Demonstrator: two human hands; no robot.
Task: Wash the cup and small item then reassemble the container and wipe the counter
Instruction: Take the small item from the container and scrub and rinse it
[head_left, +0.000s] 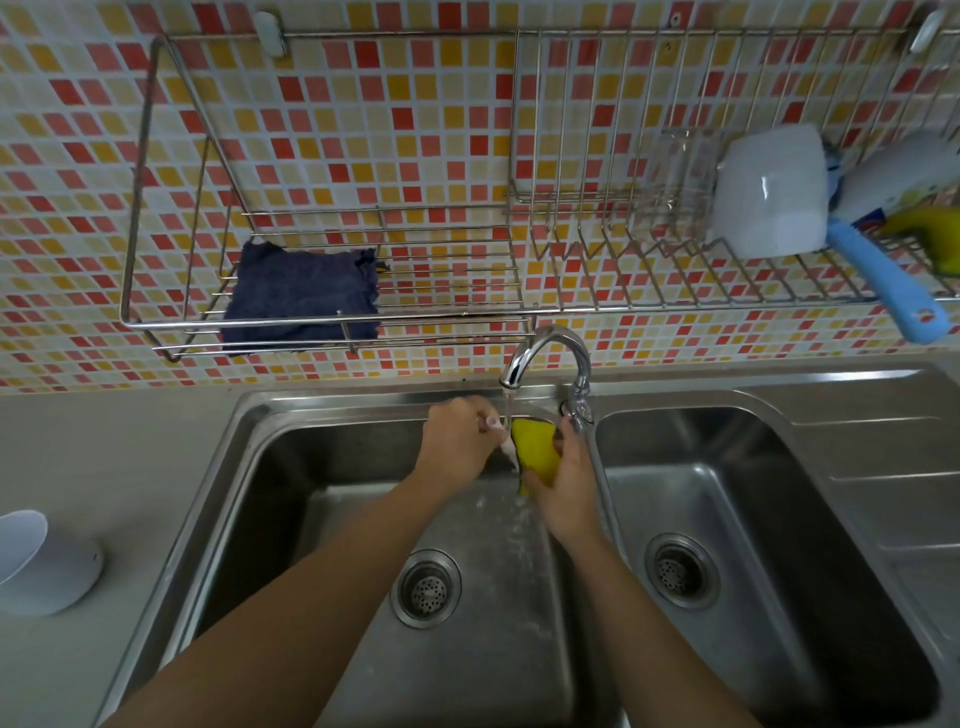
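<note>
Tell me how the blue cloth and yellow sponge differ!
The blue cloth is dark and lies flat on the wall rack, untouched; the yellow sponge is bright and gripped by the right hand. The blue cloth is above the tap; the yellow sponge is by its running water. Both look soft.

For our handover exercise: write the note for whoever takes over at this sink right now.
Left hand pinches a small whitish item under the running tap.
Right hand grips a yellow sponge.
White cup sits upturned in the wall rack, seemingly washed.
White container waits on the counter, far left.
To do: finish the item, reassemble, wipe the counter; dark blue cloth lies in the rack.
</note>
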